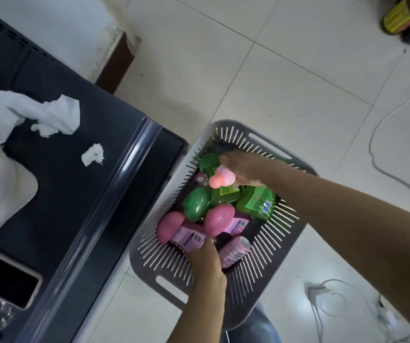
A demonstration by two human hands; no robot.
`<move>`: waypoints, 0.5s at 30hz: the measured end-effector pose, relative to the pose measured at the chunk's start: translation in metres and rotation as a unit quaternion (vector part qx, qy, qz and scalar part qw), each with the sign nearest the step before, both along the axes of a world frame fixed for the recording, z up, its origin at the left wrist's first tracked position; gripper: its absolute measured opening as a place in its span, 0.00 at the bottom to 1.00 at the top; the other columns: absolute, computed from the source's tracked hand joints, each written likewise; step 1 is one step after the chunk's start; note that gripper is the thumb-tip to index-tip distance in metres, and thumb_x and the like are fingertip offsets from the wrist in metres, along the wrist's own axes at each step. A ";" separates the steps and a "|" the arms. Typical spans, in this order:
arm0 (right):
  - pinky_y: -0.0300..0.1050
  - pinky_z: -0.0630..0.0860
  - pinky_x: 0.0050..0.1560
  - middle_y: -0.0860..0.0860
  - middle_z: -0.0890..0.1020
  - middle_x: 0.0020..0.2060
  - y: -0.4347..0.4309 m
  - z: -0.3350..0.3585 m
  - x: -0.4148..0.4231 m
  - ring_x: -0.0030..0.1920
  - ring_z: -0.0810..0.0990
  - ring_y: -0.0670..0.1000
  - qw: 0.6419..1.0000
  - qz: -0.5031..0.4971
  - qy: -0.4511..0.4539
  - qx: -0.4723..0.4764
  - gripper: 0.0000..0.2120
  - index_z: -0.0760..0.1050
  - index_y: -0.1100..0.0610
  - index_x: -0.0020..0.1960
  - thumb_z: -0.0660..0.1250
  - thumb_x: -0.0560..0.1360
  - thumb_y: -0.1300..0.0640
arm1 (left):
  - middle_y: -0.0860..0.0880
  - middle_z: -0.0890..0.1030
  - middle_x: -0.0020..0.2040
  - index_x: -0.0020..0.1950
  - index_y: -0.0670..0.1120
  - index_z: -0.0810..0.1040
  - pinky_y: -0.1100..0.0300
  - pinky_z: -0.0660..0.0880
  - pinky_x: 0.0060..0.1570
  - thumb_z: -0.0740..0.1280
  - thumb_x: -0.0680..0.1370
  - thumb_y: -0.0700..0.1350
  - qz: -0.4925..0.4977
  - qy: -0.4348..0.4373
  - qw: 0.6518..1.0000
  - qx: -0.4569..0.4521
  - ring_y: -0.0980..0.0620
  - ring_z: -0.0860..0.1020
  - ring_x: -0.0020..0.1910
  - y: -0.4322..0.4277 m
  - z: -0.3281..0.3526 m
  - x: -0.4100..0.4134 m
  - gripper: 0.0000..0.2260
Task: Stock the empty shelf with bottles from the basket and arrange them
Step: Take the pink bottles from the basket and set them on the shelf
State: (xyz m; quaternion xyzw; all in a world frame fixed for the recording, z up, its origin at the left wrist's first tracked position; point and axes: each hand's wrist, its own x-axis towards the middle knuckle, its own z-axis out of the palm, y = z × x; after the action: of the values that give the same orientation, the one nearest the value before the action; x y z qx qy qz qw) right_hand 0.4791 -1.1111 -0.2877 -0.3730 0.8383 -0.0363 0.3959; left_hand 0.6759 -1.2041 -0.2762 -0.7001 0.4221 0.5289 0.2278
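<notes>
A grey slotted basket [268, 251] stands on the tiled floor and holds several pink and green bottles lying on their sides. My right hand [244, 169] reaches into its far end and grips a pink bottle [220, 180] by its top. My left hand [207, 266] is at the near end, its fingers closed on a pink-labelled bottle [186, 237]. A green-capped bottle [196, 204] and another pink-capped bottle [220, 219] lie between my hands. The dark shelf [75, 184] runs along the left, beside the basket.
Crumpled white tissue [58, 117] and a smaller wad [92, 154] lie on the dark shelf top, with a phone [8, 280] at its near end. Cables [382, 154] trail over the floor at right. Dark bottles [406, 18] stand at the top right.
</notes>
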 end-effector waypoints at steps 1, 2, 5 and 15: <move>0.50 0.71 0.60 0.58 0.73 0.59 0.002 0.007 0.004 0.58 0.73 0.57 0.999 -0.035 -0.039 -0.015 0.28 0.64 0.60 0.66 0.72 0.71 0.55 | 0.38 0.77 0.57 0.61 0.39 0.72 0.47 0.76 0.56 0.62 0.78 0.44 0.111 -0.005 0.991 0.077 0.41 0.77 0.53 0.003 -0.001 0.000 0.14; 0.49 0.71 0.59 0.57 0.73 0.58 0.004 0.013 0.009 0.57 0.74 0.56 0.994 -0.069 -0.076 -0.031 0.29 0.64 0.59 0.65 0.73 0.70 0.54 | 0.38 0.78 0.56 0.61 0.39 0.74 0.49 0.75 0.55 0.61 0.78 0.44 0.184 -0.011 0.975 0.121 0.42 0.77 0.51 0.007 -0.004 0.000 0.14; 0.46 0.71 0.55 0.52 0.74 0.55 0.010 0.024 0.028 0.53 0.75 0.53 0.970 -0.165 -0.162 -0.073 0.29 0.67 0.54 0.63 0.76 0.67 0.52 | 0.39 0.79 0.47 0.56 0.42 0.74 0.51 0.72 0.56 0.58 0.80 0.46 0.267 -0.036 0.953 0.137 0.42 0.75 0.48 0.017 -0.011 -0.004 0.10; 0.41 0.69 0.52 0.48 0.76 0.48 0.019 0.009 0.059 0.51 0.76 0.52 0.916 -0.322 -0.221 -0.089 0.28 0.70 0.50 0.63 0.76 0.66 0.51 | 0.37 0.61 0.72 0.71 0.40 0.62 0.44 0.67 0.66 0.66 0.76 0.46 0.311 -0.153 0.924 0.161 0.37 0.60 0.71 0.016 -0.059 -0.003 0.26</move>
State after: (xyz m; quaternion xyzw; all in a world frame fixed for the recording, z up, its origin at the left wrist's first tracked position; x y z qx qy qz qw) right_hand 0.5376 -1.0916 -0.2786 -0.0987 0.7976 -0.3174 0.5033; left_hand 0.6728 -1.1877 -0.3355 -0.8224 0.0523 0.5206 0.2234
